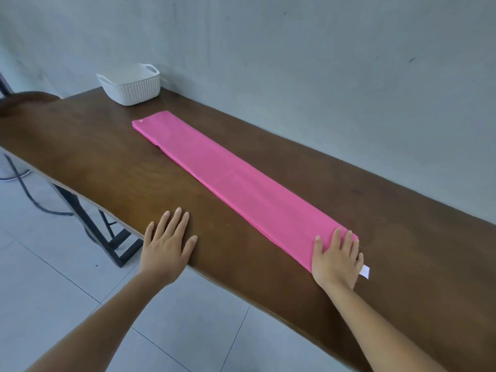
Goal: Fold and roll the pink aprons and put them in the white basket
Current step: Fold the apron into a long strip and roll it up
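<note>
There, a long dark wooden table (80, 157) stood against a plain grey wall (295, 63), above a floor of pale tiles (40, 264). Black metal legs (88, 218) showed under its left side, and a dark cable (24, 183) lay on the floor beyond them.

A small white tag (365, 271) stuck out at the near right end of the pink apron (228, 173); no writing on it could be read.

The white basket (131, 85), ribbed and with handles, sat at the far left of the table by the wall, and only its white inner wall showed.

The apron lay folded into a long narrow strip from near the basket towards the near edge. The right hand (338, 257) pressed flat on its near end, fingers straight. The left hand (167, 241) rested flat on bare wood, fingers spread, well apart from the apron.
</note>
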A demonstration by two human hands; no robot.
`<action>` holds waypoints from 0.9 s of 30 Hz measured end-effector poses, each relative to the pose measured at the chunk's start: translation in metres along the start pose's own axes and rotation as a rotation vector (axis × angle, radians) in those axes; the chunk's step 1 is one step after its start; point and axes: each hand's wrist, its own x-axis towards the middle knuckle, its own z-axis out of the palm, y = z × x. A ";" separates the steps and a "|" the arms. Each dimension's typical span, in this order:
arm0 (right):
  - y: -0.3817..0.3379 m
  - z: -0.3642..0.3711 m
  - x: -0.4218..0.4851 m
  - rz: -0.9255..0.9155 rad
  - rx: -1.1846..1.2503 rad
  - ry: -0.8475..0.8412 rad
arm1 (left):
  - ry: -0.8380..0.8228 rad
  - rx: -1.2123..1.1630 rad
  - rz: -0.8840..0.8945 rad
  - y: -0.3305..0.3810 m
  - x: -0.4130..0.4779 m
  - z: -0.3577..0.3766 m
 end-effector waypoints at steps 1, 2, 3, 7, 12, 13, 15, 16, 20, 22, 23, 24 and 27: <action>0.000 0.000 0.000 -0.002 0.013 -0.004 | -0.002 -0.014 -0.019 0.005 -0.005 0.001; 0.000 0.000 0.000 -0.004 0.028 -0.009 | -0.003 -0.021 -0.038 0.010 -0.010 0.003; 0.001 0.000 0.000 -0.009 0.038 -0.015 | -0.003 -0.027 -0.056 0.017 -0.015 0.003; 0.010 -0.002 0.005 -0.073 0.062 -0.057 | 0.008 -0.072 -0.137 0.047 -0.029 0.003; 0.050 -0.018 0.023 -0.314 0.021 -0.129 | 0.052 -0.111 -0.267 0.103 -0.044 0.011; 0.062 -0.022 0.028 -0.388 0.020 -0.144 | 0.066 -0.120 -0.286 0.118 -0.047 0.012; 0.087 -0.029 0.038 -0.533 0.040 -0.192 | 0.095 -0.149 -0.297 0.152 -0.051 0.017; 0.099 -0.031 0.044 -0.603 0.040 -0.219 | 0.100 -0.164 -0.291 0.170 -0.053 0.020; 0.133 -0.041 0.058 -0.768 0.148 -0.318 | 0.075 -0.195 -0.194 0.243 -0.060 0.027; 0.146 -0.045 0.062 -0.755 0.300 -0.337 | 0.078 -0.195 -0.110 0.274 -0.061 0.027; 0.152 -0.046 0.062 -0.748 0.353 -0.332 | 0.078 -0.197 -0.068 0.288 -0.060 0.027; 0.158 -0.046 0.063 -0.751 0.382 -0.325 | 0.072 -0.197 -0.025 0.301 -0.060 0.027; 0.165 -0.043 0.065 -0.771 0.389 -0.341 | 0.021 -0.216 0.065 0.328 -0.057 0.031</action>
